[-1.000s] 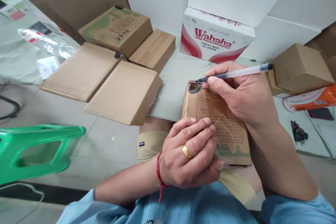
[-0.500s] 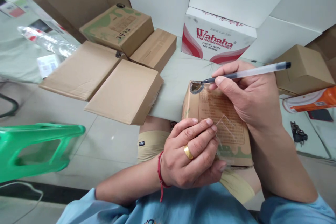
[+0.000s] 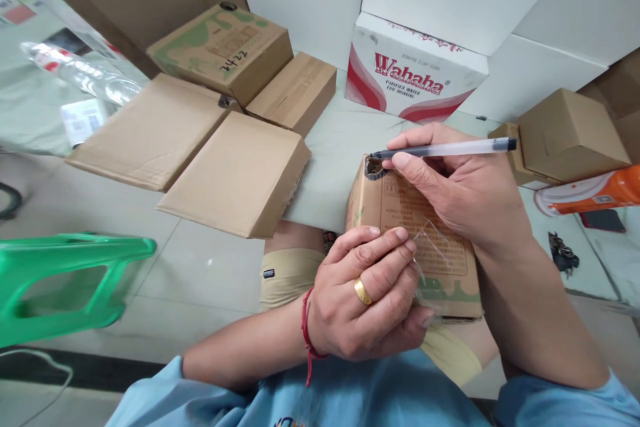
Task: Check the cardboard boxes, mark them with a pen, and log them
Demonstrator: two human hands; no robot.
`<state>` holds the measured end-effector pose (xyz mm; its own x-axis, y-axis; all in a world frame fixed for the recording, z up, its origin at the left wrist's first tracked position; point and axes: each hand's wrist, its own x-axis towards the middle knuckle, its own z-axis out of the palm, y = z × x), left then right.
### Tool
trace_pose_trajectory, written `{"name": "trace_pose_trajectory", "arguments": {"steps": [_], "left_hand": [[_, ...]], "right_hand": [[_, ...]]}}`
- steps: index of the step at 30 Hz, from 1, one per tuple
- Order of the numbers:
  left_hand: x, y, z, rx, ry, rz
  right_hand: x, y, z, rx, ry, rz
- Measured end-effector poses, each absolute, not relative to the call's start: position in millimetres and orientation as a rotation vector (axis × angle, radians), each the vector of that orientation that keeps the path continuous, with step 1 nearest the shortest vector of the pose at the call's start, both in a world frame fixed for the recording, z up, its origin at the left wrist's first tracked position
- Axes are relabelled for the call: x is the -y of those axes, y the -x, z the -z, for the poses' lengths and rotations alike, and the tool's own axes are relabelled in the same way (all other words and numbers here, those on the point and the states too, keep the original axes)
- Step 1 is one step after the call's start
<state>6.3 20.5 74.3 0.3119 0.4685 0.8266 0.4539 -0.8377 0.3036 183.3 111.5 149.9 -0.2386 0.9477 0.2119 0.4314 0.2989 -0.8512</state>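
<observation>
The right hand (image 3: 465, 187) has a pen (image 3: 450, 147). Its grip is closed on the pen, with the thumb on the near side. The dark tip of the pen touches or almost touches the rim of a hole (image 3: 375, 167) in the top of a brown box (image 3: 440, 260). The hole is at the far left corner and has a dark, rough edge. It is too small and dark to tell what is in the box.

The left hand (image 3: 370, 300) lies on the near left part of the brown box. Its fingers are close together, but I cannot tell if its grip is clamped on the box. Clear film shines by the fingertips. The brown box is in front of the person, at the near edge of the bench (image 3: 327, 180). I cannot tell what is under it.

Behind it, a white and red box (image 3: 415, 80) says "Wahaha". To the left are 4 more boxes: a green-print box (image 3: 220, 47) with "2422" on top, a long box (image 3: 295, 90) just beside it, and 2 plain boxes (image 3: 235, 173) nearer the person. I cannot see inside these 4. A clear bottle (image 3: 85, 73) lies on its side past them, near a small white pack (image 3: 83, 120).

To the right are a tan box (image 3: 570, 133), an orange and white pack (image 3: 590, 190) and some keys (image 3: 563, 253). A green stool (image 3: 75, 280) stands on the floor at the left.
</observation>
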Motion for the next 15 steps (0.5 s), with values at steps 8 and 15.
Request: {"name": "trace_pose_trajectory", "arguments": {"steps": [8, 15], "left_hand": [[-19.8, -6.2, -74.2, -0.899, -2.523, -1.635], [-20.8, -7.7, -74.2, -0.903, -2.515, -1.639]], "right_hand": [[-109.9, -183.1, -150.9, 1.84, 1.229, -0.853], [-109.9, -182.8, -149.8, 1.829, 1.218, -0.875]]}}
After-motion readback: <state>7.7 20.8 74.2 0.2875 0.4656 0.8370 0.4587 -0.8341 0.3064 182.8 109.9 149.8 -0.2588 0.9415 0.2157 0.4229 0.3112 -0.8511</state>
